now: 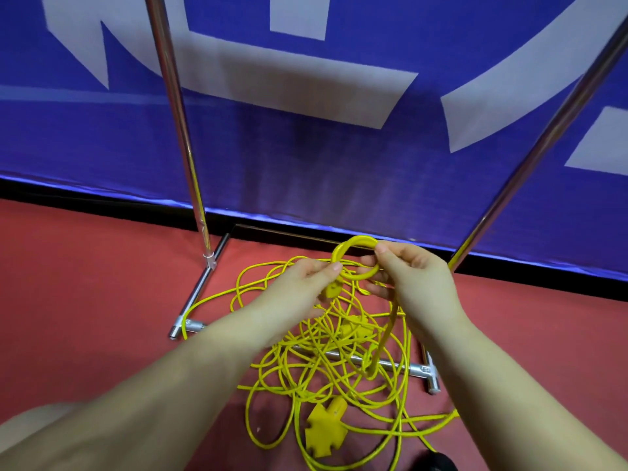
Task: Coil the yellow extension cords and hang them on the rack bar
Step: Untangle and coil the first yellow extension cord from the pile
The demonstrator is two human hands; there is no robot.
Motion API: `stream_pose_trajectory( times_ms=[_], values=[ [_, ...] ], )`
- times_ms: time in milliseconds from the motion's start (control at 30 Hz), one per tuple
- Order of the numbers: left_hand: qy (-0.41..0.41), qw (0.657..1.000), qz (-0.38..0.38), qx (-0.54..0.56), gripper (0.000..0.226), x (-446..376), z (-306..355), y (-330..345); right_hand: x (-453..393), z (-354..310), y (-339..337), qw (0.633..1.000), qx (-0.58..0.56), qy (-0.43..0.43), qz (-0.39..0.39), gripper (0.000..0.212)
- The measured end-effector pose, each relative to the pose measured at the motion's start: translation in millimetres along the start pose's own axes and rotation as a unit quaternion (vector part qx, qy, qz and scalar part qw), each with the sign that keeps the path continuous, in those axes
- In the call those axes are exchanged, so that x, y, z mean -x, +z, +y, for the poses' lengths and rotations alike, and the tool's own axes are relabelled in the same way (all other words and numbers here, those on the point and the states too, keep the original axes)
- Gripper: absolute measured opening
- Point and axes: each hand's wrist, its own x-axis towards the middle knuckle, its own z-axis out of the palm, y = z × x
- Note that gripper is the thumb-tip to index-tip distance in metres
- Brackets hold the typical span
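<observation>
**Starting the first coil, most cord still on the floor**

Winding has only begun: a small loop sits up between both hands, w/ the yellow cord tangle heaped on the red floor at 6 o'clock, over the rack base. Left hand pinches cord by a plug; right hand pinches the loop at 3 o'clock. Next, I'd guess: draw slack, add turns. Rack bar not in view.

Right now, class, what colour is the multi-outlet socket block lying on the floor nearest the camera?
Yellow, matching the cords. The socket block shows clearly in the head view, its only view.
</observation>
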Motion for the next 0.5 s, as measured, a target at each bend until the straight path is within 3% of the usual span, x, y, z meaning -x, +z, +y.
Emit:
stream_pose_trajectory(
  times_ms=[67,133,267,400,500],
  values=[
    [-0.029,0.996,-0.01,0.087,0.015,1.5,4.4,2.5,0.8,-1.2,1.5,1.0,-0.017,0.012,-0.013,0.012],
    [-0.023,0.995,0.002,0.101,0.017,-0.7,6.5,3.0,1.4,-1.5,4.0,0.999,-0.024,0.015,-0.026,0.009],
    [0.019,0.998,0.048,0.034,0.012,-2.3,6.9,3.4,2.7,0.4,6.2,0.999,0.018,-0.011,-0.033,0.008],
    [0.083,0.995,0.024,-0.056,0.02,3.3,7.8,4.0,5.9,0.9,4.8,0.992,0.101,-0.071,-0.039,0.007],
    [0.088,0.994,0.029,-0.063,0.028,4.1,7.5,4.8,4.6,2.5,3.6,0.985,0.141,-0.088,-0.037,0.009]
  ],
)
